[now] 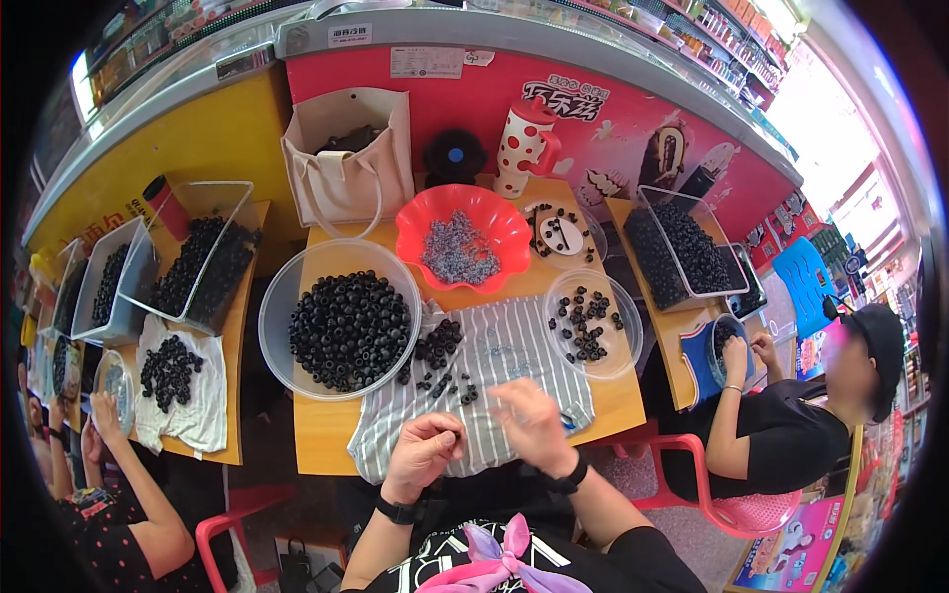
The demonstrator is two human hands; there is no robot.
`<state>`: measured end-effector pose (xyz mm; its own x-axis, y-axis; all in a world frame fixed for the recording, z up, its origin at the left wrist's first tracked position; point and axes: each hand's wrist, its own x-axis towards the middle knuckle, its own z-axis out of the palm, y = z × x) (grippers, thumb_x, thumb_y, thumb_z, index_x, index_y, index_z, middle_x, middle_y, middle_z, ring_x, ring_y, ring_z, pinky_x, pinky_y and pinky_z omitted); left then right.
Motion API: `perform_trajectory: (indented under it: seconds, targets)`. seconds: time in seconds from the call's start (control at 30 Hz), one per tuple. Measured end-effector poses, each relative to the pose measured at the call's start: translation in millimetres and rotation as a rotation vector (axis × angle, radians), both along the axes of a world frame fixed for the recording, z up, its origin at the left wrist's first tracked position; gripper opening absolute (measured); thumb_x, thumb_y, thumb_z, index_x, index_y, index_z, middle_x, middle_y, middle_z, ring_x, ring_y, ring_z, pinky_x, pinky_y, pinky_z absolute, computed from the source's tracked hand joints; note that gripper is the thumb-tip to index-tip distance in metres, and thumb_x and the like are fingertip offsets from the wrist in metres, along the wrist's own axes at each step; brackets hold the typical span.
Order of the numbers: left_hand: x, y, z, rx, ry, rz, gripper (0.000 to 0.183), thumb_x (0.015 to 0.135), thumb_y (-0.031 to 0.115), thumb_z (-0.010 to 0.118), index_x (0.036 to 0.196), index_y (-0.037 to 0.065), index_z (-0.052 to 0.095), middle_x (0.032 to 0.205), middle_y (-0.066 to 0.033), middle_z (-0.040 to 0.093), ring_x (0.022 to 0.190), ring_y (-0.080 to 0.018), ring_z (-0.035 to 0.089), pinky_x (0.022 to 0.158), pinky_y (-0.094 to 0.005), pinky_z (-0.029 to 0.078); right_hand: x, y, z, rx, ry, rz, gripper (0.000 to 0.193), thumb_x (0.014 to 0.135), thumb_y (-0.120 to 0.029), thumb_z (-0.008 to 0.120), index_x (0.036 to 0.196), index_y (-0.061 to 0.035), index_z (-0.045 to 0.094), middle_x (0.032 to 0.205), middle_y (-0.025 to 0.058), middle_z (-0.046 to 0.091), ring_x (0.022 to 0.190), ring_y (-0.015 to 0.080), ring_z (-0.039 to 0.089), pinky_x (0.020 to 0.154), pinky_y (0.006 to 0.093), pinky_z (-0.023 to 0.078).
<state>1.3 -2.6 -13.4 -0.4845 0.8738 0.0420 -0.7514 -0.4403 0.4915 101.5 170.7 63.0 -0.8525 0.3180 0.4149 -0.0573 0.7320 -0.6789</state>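
Note:
My left hand (425, 455) is curled above the near edge of a grey-and-white striped cloth (395, 435), thumb and fingers pressed together; what they hold, if anything, is hidden. My right hand (534, 423) hovers over the same cloth to its right, its fingers smeared by motion. Just beyond them, small black round parts (440, 341) lie in a loose pile on the cloth. A large clear tub (269, 316) at the left is full of similar black parts. A shallow clear bowl (628, 346) at the right holds several more. Small grey metallic pieces (460, 249) fill a red scalloped bowl (415, 212) behind the cloth.
Along the table's back stand a cream tote bag (346, 148), a dark round device (455, 156) and a red-dotted tumbler (522, 148). A white dish (563, 237) with black parts sits far right. People work at neighbouring tables on both sides; a red chair (692, 474) is beside me.

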Motion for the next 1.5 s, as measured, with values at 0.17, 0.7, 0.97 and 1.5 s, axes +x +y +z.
perform_trajectory:
  seconds: [0.17, 0.7, 0.97, 1.5]
  targets:
    - [1.0, 2.2, 0.9, 0.075, 0.016, 0.026, 0.013, 0.090, 0.007, 0.064, 0.101, 0.000, 0.067, 0.090, -0.0139, 0.063, 0.069, -0.0169, 0.057, 0.064, -0.0270, 0.048, 6.8, 54.0, -5.7, 0.303, -0.136, -0.244, 0.011, 0.082, -0.001, 0.055, 0.091, 0.0009, 0.062, 0.078, 0.0158, 0.062, 0.074, 0.0370, 0.062, 0.064, 0.0393, 0.049]
    - [-0.5, -1.8, 3.5, -0.037, -0.076, -0.002, 0.020, 0.091, 0.002, 0.060, 0.110, -0.003, 0.060, 0.098, -0.0126, 0.066, 0.081, -0.0183, 0.065, 0.074, -0.0271, 0.053, -9.0, 36.9, -4.4, 0.803, -0.563, -0.317, 0.009, 0.075, -0.001, 0.060, 0.083, -0.0027, 0.056, 0.079, 0.0140, 0.064, 0.073, 0.0250, 0.067, 0.063, 0.0334, 0.054]
    - [0.8, 0.3, 8.6, -0.051, -0.076, 0.006, 0.019, 0.092, 0.003, 0.060, 0.111, -0.001, 0.061, 0.099, -0.0118, 0.066, 0.081, -0.0177, 0.065, 0.075, -0.0280, 0.052, 3.6, -27.6, -0.4, -0.424, -0.108, 0.088, 0.009, 0.077, 0.005, 0.068, 0.082, -0.0001, 0.062, 0.076, 0.0074, 0.060, 0.061, 0.0138, 0.057, 0.054, 0.0260, 0.044]
    - [0.1, -0.2, 4.5, -0.017, -0.033, -0.013, 0.017, 0.092, 0.003, 0.060, 0.108, -0.003, 0.059, 0.096, -0.0135, 0.067, 0.078, -0.0194, 0.066, 0.070, -0.0282, 0.054, -3.4, -44.8, -7.8, 0.206, 0.206, 0.048, 0.026, 0.064, 0.005, 0.069, 0.089, -0.0006, 0.066, 0.082, 0.0094, 0.061, 0.068, 0.0243, 0.060, 0.059, 0.0331, 0.048]
